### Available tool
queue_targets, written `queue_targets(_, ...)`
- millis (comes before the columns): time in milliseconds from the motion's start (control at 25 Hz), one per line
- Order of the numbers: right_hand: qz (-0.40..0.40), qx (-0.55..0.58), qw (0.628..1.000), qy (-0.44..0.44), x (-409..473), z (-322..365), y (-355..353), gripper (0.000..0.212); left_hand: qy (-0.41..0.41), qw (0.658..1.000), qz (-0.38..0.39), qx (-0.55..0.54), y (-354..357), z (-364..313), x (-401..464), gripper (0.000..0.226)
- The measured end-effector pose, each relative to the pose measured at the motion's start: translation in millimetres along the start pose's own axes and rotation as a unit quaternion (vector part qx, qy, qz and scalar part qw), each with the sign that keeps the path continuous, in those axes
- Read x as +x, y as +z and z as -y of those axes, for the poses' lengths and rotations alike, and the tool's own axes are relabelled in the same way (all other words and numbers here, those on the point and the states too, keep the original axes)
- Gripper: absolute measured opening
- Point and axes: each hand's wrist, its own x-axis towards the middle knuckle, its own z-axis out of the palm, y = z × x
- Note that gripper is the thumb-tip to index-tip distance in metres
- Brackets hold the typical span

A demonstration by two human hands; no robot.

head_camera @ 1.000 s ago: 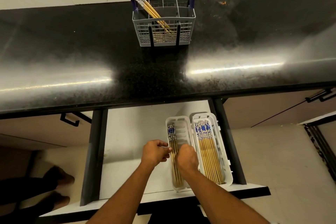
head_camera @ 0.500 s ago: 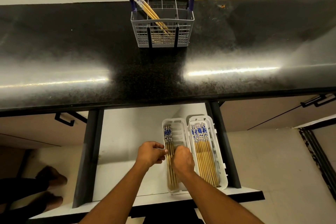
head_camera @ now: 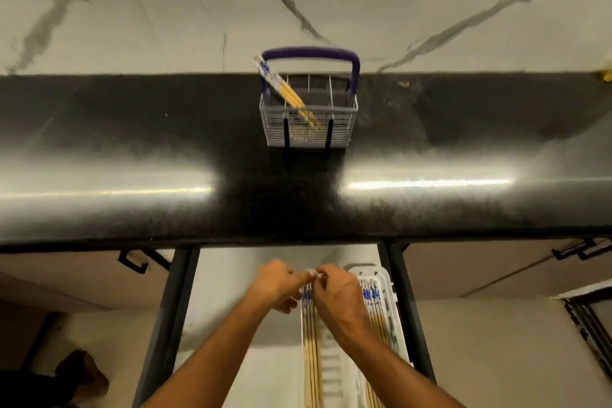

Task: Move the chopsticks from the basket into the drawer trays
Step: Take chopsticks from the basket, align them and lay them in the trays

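A grey wire basket (head_camera: 309,129) with a purple handle stands on the black counter, with a few blue-topped bamboo chopsticks (head_camera: 284,89) leaning to its left corner. Below, in the open drawer (head_camera: 225,291), two white trays lie side by side. The left tray (head_camera: 331,374) holds a few chopsticks (head_camera: 311,341); the right tray (head_camera: 387,278) holds several chopsticks (head_camera: 372,298). My left hand (head_camera: 278,285) and my right hand (head_camera: 337,298) meet at the far end of the left tray, fingertips pinched on the blue tops of its chopsticks.
The glossy black counter (head_camera: 132,142) overhangs the drawer's back. A marble wall rises behind the basket. Black drawer handles (head_camera: 132,262) sit left and right on the neighbouring fronts. A person's foot (head_camera: 82,374) shows on the floor at lower left.
Both hands slid from the middle of the left tray to its far end, onto the chopstick tops. The camera tilted upward, so the basket sits lower in view.
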Motion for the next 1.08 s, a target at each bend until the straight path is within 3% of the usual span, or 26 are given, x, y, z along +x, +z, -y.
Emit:
queue_targets(160,-0.139,0.013,0.983,-0.123,52.9,62.1,-78.4,0.023,0.114,0.979,-0.049,-0.165,-80.8,-93.1,7.2,0.025)
queue_targets(280,-0.198,0.015,0.963,-0.182,90.5,103.4,-127.5,0.019,0.186,0.940,-0.153,-0.241,-134.1,-151.3,23.9,0.017)
queue_targets(440,-0.193,0.053,0.954,-0.223,127.9,128.5,-161.6,0.013,0.183,0.893,-0.227,-0.343,-180.2,-204.0,60.9,0.012)
queue_targets(560,-0.194,0.050,0.951,-0.234,141.1,126.2,-160.6,0.013,0.154,0.891,-0.298,-0.307,-195.5,-219.9,89.3,0.027)
queue_targets(640,-0.183,0.043,0.952,-0.240,148.7,121.5,-157.0,0.014,0.148,0.884,-0.329,-0.298,-199.2,-228.6,103.2,0.025)
queue_targets(920,-0.191,0.053,0.955,-0.223,164.4,110.5,-155.4,0.012,0.148,0.843,-0.363,-0.370,-198.2,-239.1,122.6,0.022)
queue_targets(1080,-0.186,0.069,0.957,-0.211,164.9,107.2,-156.1,0.011,0.151,0.836,-0.356,-0.389,-204.5,-236.1,114.3,0.013)
